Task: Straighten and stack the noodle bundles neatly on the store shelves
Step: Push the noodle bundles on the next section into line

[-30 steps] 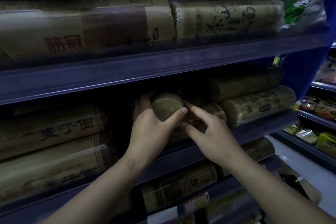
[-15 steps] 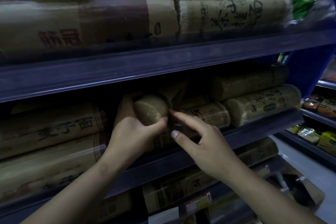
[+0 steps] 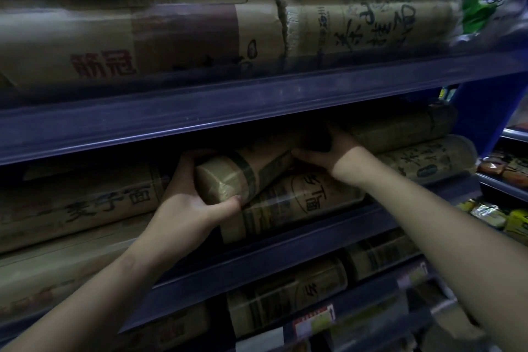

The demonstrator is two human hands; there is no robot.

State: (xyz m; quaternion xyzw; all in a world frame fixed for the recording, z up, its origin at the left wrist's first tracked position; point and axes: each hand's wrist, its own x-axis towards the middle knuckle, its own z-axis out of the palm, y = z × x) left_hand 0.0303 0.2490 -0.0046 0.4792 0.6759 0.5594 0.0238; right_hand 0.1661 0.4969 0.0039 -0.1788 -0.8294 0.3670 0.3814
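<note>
A paper-wrapped noodle bundle (image 3: 245,171) lies tilted on the middle shelf (image 3: 285,240), its near end pointing toward me. My left hand (image 3: 188,203) is wrapped around that near end. My right hand (image 3: 328,151) reaches deeper into the shelf and grips the bundle's far part, its fingers partly lost in shadow. The tilted bundle rests on another bundle (image 3: 300,203) that lies sideways along the shelf front. More bundles (image 3: 423,160) are stacked to the right.
Long bundles (image 3: 80,203) fill the left of the middle shelf. The upper shelf edge (image 3: 228,108) hangs close above my hands, with bundles (image 3: 365,23) on it. Lower shelves (image 3: 285,303) hold more bundles. Small packets (image 3: 491,214) sit on the neighbouring rack at right.
My right hand moved from the bundle's near end deeper into the shelf and took hold of its far part. The bundle's near end swung left with my left hand.
</note>
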